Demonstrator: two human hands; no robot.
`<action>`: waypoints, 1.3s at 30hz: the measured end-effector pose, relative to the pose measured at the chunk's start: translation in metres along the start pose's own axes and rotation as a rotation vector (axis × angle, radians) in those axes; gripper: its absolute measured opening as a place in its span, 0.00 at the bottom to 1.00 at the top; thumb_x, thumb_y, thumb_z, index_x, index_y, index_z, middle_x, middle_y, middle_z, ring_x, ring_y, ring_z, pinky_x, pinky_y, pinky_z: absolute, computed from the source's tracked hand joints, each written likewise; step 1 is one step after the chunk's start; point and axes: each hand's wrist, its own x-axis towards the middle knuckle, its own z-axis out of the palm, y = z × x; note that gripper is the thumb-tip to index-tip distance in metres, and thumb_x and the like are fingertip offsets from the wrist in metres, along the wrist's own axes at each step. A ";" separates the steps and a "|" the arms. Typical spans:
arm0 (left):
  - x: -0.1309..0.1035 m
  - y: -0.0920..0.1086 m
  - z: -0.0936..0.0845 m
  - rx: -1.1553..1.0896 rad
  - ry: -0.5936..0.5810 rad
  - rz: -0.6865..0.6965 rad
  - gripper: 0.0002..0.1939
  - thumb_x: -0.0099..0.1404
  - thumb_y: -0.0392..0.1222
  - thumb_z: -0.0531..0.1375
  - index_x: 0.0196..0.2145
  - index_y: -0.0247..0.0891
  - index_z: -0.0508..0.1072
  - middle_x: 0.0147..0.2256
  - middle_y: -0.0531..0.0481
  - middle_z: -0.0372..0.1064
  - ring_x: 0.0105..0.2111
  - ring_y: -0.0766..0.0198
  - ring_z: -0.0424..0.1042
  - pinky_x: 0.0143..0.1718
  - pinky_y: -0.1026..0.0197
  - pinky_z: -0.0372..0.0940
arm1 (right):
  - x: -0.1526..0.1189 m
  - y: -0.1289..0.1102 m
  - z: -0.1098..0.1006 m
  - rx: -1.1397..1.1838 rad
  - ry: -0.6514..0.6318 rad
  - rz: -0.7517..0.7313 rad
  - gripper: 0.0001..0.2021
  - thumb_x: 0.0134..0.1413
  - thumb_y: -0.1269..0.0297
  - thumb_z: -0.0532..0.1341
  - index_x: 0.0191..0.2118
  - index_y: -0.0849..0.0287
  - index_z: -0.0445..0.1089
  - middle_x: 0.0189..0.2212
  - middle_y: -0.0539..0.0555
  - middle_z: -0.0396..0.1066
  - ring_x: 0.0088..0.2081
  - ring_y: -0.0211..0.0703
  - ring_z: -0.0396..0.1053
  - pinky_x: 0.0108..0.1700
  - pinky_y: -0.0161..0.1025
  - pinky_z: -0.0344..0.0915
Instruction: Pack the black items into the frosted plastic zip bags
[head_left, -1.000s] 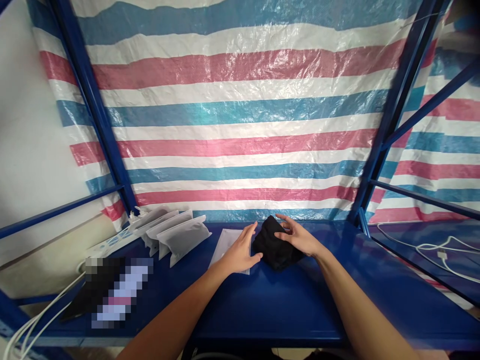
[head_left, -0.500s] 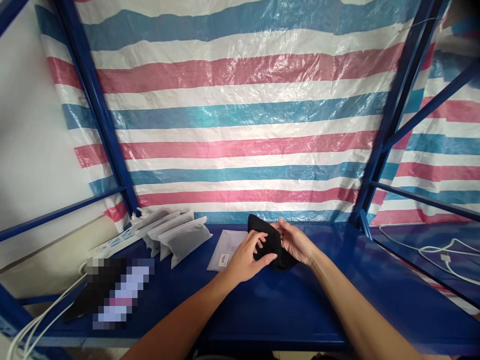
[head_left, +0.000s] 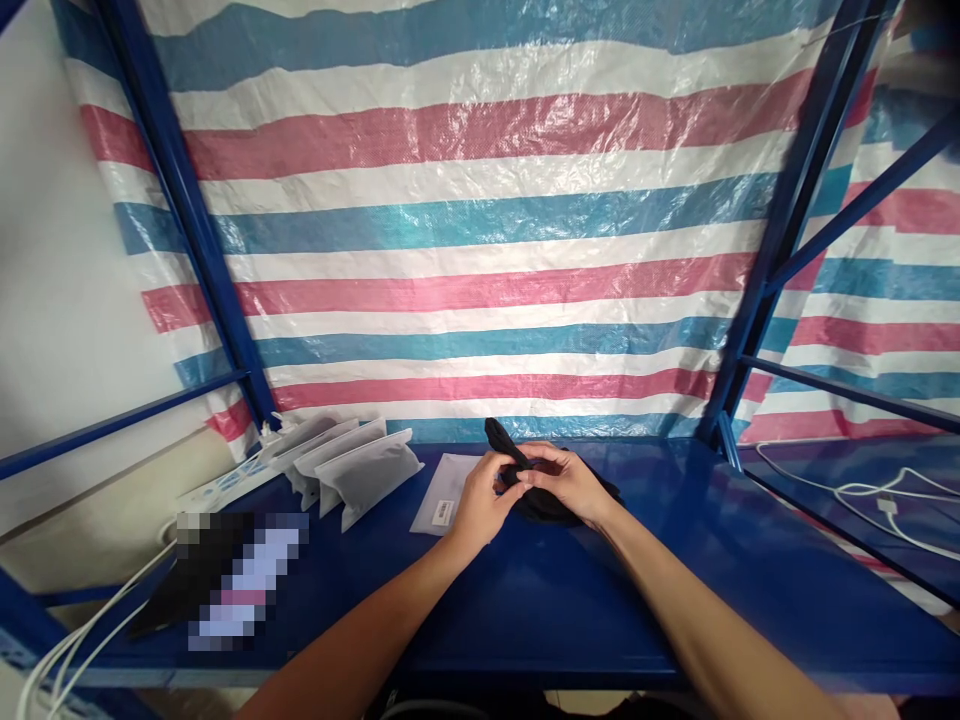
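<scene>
A piece of black cloth (head_left: 549, 508) is bunched up between my two hands over the blue shelf; its exact kind does not show. My left hand (head_left: 487, 495) pinches the cloth near its upper left, where a narrow folded end sticks up past the fingers. From the other side my right hand (head_left: 566, 485) grips it, thumb and fingertips close to those of the left. Part of the cloth hangs below and behind the right hand. Just left of my left hand lies a flat frosted plastic bag (head_left: 435, 500) with a small white label.
Several filled frosted bags (head_left: 371, 475) stand in a row at the left back, beside a white power strip (head_left: 225, 487). A blurred-out dark object (head_left: 240, 580) lies front left. White cables (head_left: 885, 505) run at the right; blue posts (head_left: 765, 270) and a striped sheet (head_left: 480, 230) enclose the shelf.
The cloth was spread wider and is now gathered into narrow folds. My right hand has come down and left to meet the left hand, and both sets of fingers have closed on it.
</scene>
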 end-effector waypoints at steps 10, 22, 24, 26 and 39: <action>0.013 -0.009 -0.005 -0.315 0.158 -0.183 0.18 0.65 0.53 0.71 0.47 0.38 0.82 0.46 0.43 0.83 0.49 0.48 0.81 0.54 0.48 0.72 | 0.004 0.018 -0.034 0.014 0.169 0.226 0.25 0.42 0.45 0.81 0.39 0.57 0.77 0.36 0.54 0.82 0.36 0.48 0.80 0.41 0.44 0.77; 0.011 0.102 0.003 -0.747 0.192 -0.241 0.18 0.65 0.51 0.73 0.47 0.40 0.78 0.51 0.44 0.81 0.55 0.48 0.78 0.58 0.48 0.71 | 0.024 -0.157 -0.078 -0.689 0.655 -0.599 0.18 0.65 0.46 0.68 0.49 0.55 0.77 0.45 0.58 0.82 0.48 0.55 0.80 0.56 0.53 0.74; 0.003 0.126 0.011 -0.820 0.182 -0.254 0.18 0.66 0.49 0.74 0.49 0.41 0.77 0.54 0.43 0.79 0.59 0.46 0.76 0.60 0.47 0.70 | 0.040 -0.196 -0.080 -0.847 0.556 -0.682 0.17 0.66 0.48 0.68 0.50 0.54 0.78 0.47 0.58 0.82 0.50 0.56 0.79 0.58 0.53 0.72; -0.011 0.140 0.021 -0.890 0.175 -0.284 0.20 0.65 0.48 0.74 0.51 0.42 0.77 0.57 0.43 0.78 0.63 0.45 0.74 0.63 0.44 0.69 | 0.066 -0.209 -0.078 -0.889 0.320 -0.669 0.17 0.65 0.48 0.68 0.50 0.55 0.79 0.46 0.57 0.83 0.49 0.55 0.79 0.58 0.51 0.73; -0.099 0.114 -0.012 -0.306 -0.556 -0.413 0.19 0.70 0.56 0.68 0.49 0.40 0.82 0.43 0.41 0.82 0.42 0.50 0.83 0.49 0.48 0.76 | 0.063 -0.064 -0.049 -0.907 -0.393 -0.031 0.17 0.56 0.62 0.70 0.52 0.52 0.83 0.43 0.56 0.86 0.44 0.59 0.83 0.46 0.47 0.76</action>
